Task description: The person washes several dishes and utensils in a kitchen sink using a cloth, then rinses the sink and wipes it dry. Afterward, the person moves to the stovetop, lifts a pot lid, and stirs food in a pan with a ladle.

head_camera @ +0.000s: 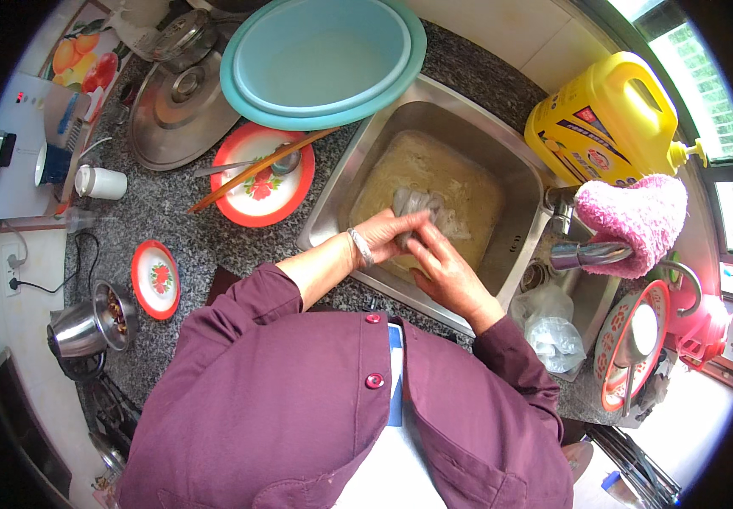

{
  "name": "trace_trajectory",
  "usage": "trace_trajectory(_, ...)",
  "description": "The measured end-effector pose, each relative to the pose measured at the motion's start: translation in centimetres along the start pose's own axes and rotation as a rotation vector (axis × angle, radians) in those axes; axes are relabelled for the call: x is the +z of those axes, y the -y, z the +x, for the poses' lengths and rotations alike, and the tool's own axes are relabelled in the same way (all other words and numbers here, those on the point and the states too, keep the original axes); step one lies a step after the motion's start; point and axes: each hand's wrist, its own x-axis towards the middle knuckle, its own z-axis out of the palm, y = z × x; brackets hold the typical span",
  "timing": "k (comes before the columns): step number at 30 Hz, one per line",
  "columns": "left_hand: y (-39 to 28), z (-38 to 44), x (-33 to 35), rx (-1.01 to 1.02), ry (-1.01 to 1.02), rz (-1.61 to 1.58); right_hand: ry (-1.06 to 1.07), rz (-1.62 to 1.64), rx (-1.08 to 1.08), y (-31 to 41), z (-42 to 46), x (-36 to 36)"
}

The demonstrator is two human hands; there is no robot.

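Observation:
Both hands are together over a stainless steel sink that holds cloudy brownish water. My left hand, with a silver bracelet at the wrist, is closed around a wet grey cloth, part of which hangs towards the water. My right hand touches the left one with its fingers spread near the lower end of the cloth; whether it grips the cloth is not clear. Left of the sink lies a red-rimmed enamel plate bearing a metal spoon and wooden chopsticks.
Turquoise basins overlap the sink's back left corner. A yellow detergent jug stands behind right, near the faucet with a pink fluffy cloth. A plastic bag lies right; a metal lid and small plate lie left.

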Motion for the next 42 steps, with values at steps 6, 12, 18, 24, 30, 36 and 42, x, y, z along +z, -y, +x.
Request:
trace_trajectory(6, 0.2, -0.1, -0.2, -0.036, 0.012, 0.180, -0.071, -0.082, 0.071, -2.3, -0.4, 0.0)
trace_trajectory(12, 0.4, 0.5, 0.0, -0.233, -0.013, 0.608, 0.072, -0.004, 0.040, -3.1, 2.5, 0.6)
trace_trajectory(18, -0.9, 1.1, 1.4, -0.277, -0.276, 1.337, 0.220, -0.031, 0.309, -4.1, 2.6, 2.6)
trace_trajectory(24, 1.3, 2.8, -2.3, 0.109, -0.217, 1.693, 0.267, -0.050, 0.551, -4.8, 2.6, 4.5)
trace_trajectory(30, 0.3, 2.1, -0.9, 0.263, -0.158, 2.025, 0.087, 0.327, 0.706, -4.5, 1.4, 5.4)
trace_trajectory(36, -0.6, 1.9, -0.9, 0.563, 0.030, 2.239, 0.146, 1.048, 1.093, -3.7, 0.1, 6.3)
trace_trajectory(42, -1.7, 1.5, -1.3, 0.758, 0.171, 2.258, -0.040, 1.736, 1.164, -0.4, 0.6, 5.2)
